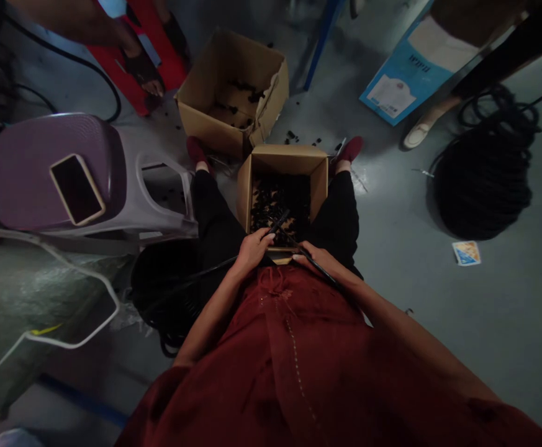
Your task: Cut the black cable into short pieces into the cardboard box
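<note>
Our bare left forearm (210, 310) and right forearm (392, 316) angle forward and inward, converging in front of our waist. Our left hand (254, 249) is curled closed, its back facing up and its wrist slightly bent. Our right hand (315, 258) lies flatter, with its fingers (301, 256) stretched inward toward the left hand and pressed together. The two hands sit near each other, not touching, above our lap.

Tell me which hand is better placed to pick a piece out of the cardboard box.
Probably the right hand: its fingers lie looser on the black cable at the near rim of the cardboard box. The left hand is closed around the cable, its tip over the black pieces.
</note>
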Motion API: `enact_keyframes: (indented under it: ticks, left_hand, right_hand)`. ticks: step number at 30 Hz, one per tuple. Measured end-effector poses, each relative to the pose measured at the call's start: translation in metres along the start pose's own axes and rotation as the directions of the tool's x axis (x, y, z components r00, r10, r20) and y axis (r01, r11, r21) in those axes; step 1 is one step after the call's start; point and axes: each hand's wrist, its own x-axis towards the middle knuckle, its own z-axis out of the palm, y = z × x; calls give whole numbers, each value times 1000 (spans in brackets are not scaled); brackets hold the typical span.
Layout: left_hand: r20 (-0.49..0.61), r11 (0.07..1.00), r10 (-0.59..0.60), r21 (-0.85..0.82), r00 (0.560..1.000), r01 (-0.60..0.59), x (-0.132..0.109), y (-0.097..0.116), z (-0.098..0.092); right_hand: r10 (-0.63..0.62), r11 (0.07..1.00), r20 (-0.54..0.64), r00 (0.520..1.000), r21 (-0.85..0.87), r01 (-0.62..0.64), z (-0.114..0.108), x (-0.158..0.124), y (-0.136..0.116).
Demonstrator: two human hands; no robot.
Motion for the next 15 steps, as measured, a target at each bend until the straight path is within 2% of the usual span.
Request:
enact_keyframes:
  ticks: [6, 11, 15]
  left_hand:
    - [118, 995, 41, 89, 992, -52, -5, -4, -17]
    - [116, 988, 45, 140, 992, -61, -15, -15, -31]
    - [118, 984, 48, 165, 992, -68, -19, -14, -28]
  right_hand:
    - [3, 999, -17, 1000, -51, -4, 1, -4, 6]
    - [3, 1000, -71, 997, -30, -5, 1, -5, 6]
    - [18, 999, -102, 995, -28, -21, 1, -4, 6]
